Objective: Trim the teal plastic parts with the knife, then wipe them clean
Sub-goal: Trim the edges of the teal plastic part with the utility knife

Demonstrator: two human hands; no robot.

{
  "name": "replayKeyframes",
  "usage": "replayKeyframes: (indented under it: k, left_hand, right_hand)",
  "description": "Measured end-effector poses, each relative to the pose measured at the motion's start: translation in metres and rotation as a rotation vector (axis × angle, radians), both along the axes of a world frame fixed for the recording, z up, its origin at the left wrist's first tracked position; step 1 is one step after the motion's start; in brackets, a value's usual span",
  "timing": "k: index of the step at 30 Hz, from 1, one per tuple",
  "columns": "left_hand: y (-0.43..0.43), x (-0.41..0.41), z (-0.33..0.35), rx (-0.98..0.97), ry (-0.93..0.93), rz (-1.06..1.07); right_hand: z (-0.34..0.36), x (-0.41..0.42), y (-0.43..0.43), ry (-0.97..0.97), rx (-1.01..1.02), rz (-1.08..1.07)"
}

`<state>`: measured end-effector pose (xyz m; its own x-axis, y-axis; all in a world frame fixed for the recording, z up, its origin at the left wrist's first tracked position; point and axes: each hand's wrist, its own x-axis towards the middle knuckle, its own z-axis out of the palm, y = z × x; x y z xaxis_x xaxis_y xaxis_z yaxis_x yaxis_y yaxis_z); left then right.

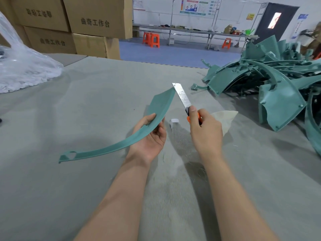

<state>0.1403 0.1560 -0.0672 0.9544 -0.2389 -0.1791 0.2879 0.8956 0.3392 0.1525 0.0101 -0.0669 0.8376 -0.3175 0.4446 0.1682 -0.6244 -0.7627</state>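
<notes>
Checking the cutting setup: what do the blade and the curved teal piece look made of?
Blade: bright steel, shiny with scored snap-off segments, on an orange, probably plastic, handle. Curved teal piece: thin moulded plastic, matte, with an even sheen; it looks flexible.

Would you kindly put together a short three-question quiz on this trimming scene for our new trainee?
1. True or false: the knife blade is retracted.
2. Which hand holds the teal part? A) left hand B) right hand C) neither
3. Fill in: the pile of teal parts lies to the person's ____.

Key:
1. False; the blade is extended, its tip near the part's far end.
2. A; the right hand grips the knife's orange handle.
3. Right.
</notes>
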Motion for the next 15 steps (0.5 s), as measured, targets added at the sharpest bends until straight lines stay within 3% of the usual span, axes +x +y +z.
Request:
replayKeyframes:
  k: [15]
  left_hand:
    - [-0.0007,-0.0007,0.0013,-0.057,0.047,0.001]
  right_hand:
    - [0.002,-0.0022,0.0016,0.03,-0.012,0.063]
